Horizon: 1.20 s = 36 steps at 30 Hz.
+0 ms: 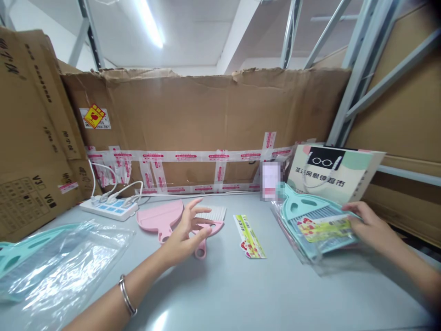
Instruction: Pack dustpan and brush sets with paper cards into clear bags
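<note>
My left hand [188, 230] is open, its fingers apart, in front of a small pink brush [216, 226] with pale bristles, part of which it hides. Just left of it is a pink dustpan [160, 216]. At the right, my right hand [370, 225] grips the edge of a teal dustpan and brush set [298, 207] in a clear bag, fingers at the top and thumb near its printed card [324, 228]. Another printed card [250, 236], yellow-green, lies flat between my hands.
A second teal set [37, 248] in clear plastic lies at the left front. Behind stand a white power strip [110, 208] with plugged cables and a cardboard wall [200, 115]. A paper bag [334, 177] and a partly blurred phone-like object [271, 179] stand at the back right.
</note>
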### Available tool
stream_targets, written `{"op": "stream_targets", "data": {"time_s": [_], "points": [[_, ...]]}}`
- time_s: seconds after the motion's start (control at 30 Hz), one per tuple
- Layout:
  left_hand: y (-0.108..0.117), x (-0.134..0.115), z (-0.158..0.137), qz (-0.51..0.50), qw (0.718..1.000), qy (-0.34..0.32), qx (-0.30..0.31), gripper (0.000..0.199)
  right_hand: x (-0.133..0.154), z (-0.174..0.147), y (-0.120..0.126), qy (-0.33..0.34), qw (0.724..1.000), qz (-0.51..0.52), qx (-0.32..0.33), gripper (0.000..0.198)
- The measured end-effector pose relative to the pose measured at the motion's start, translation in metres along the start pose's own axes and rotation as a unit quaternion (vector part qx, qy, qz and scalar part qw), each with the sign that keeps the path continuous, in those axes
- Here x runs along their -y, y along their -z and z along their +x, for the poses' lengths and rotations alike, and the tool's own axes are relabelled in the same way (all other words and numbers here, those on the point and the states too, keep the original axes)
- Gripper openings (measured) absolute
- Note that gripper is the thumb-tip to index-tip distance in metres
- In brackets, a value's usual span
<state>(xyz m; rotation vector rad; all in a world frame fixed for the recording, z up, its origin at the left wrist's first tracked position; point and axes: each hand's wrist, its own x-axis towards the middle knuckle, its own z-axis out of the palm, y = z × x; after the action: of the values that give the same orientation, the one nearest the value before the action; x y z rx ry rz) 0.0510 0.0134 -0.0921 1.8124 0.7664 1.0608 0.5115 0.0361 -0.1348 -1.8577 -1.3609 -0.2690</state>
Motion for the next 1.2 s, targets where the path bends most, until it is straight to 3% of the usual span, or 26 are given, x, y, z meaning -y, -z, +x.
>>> {"op": "stream_targets", "data": {"time_s": [0.1, 0.2, 0.3, 0.47, 0.6, 0.77, 0.87, 1.0, 1.13, 1.2], "points": [[0.003, 0.002, 0.001, 0.017, 1.0, -0.003, -0.004, 0.053, 0.009, -0.01, -0.012, 0.033, 0.994, -0.099, 0.028, 0.01], [0.005, 0.003, 0.001, 0.031, 1.0, -0.002, 0.001, 0.051, 0.019, -0.023, -0.02, 0.075, 0.967, -0.243, -0.033, 0.008], [0.005, 0.005, 0.001, 0.039, 0.999, -0.003, 0.01, 0.05, 0.027, -0.032, -0.022, 0.115, 0.949, -0.287, -0.063, 0.01], [0.006, 0.006, 0.002, 0.071, 0.997, 0.0, -0.011, 0.045, 0.032, -0.032, -0.015, 0.11, 0.967, -0.218, -0.073, 0.01], [0.012, 0.009, 0.004, 0.144, 0.988, 0.003, -0.055, 0.037, 0.043, -0.027, -0.003, 0.119, 0.973, -0.134, -0.146, 0.011], [0.02, 0.01, 0.006, 0.287, 0.957, 0.029, -0.045, 0.029, 0.097, -0.023, 0.011, 0.199, 0.954, 0.001, -0.223, 0.011], [0.016, 0.005, 0.003, 0.349, 0.937, 0.021, 0.025, 0.023, 0.153, -0.024, 0.006, 0.313, 0.929, 0.107, -0.164, 0.013], [0.005, -0.002, -0.001, 0.442, 0.891, 0.01, 0.107, 0.022, 0.217, -0.036, -0.021, 0.412, 0.899, 0.149, 0.022, 0.018], [0.009, -0.001, 0.0, 0.526, 0.848, 0.011, 0.07, 0.013, 0.238, -0.057, -0.05, 0.421, 0.878, 0.201, 0.106, 0.019], [0.023, -0.002, 0.001, 0.581, 0.813, 0.024, 0.039, 0.027, 0.234, -0.066, -0.058, 0.419, 0.867, 0.227, 0.145, 0.021]]}}
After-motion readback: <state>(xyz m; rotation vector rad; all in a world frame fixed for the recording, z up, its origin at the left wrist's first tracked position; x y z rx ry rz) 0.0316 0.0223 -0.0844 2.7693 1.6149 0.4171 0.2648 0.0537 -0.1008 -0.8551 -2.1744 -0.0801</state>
